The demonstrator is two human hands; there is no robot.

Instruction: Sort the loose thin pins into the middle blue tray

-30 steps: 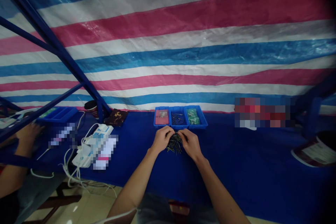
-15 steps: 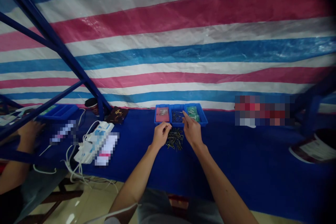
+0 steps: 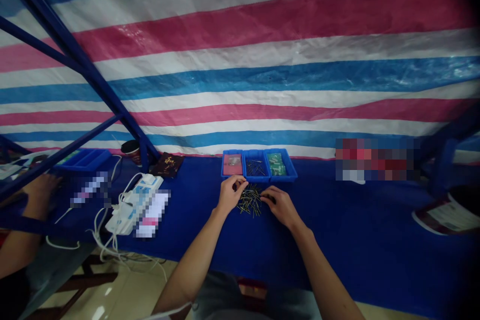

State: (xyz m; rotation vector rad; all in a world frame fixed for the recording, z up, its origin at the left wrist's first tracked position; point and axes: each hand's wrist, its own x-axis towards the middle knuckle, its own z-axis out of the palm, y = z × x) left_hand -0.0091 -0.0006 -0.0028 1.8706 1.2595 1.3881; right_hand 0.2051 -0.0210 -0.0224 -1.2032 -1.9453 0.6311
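Note:
A loose pile of long thin metal pieces, like screws or nails (image 3: pixel 250 202), lies on the blue table between my hands. My left hand (image 3: pixel 229 195) is at the pile's left edge, thumb and forefinger pinched together; anything between them is too small to make out. On the opposite side my right hand (image 3: pixel 281 205) has curled fingers, with the tips closed at the pile's edge. What they hold, if anything, cannot be seen. Just behind stands a blue bin of similar metal pieces (image 3: pixel 256 168).
Beside that bin are blue bins with a pink-red content (image 3: pixel 227 167) and green pieces (image 3: pixel 276 164). A white power strip (image 3: pixel 131 210) with tangled cables lies left, near a dark packet (image 3: pixel 168 165). A cup (image 3: pixel 448 212) stands right. Another person's hand (image 3: pixel 39 190) is far left.
My right hand has moved back from over the middle bin, where a thin piece showed at its fingertips, down to the pile's right edge. My left hand has barely moved.

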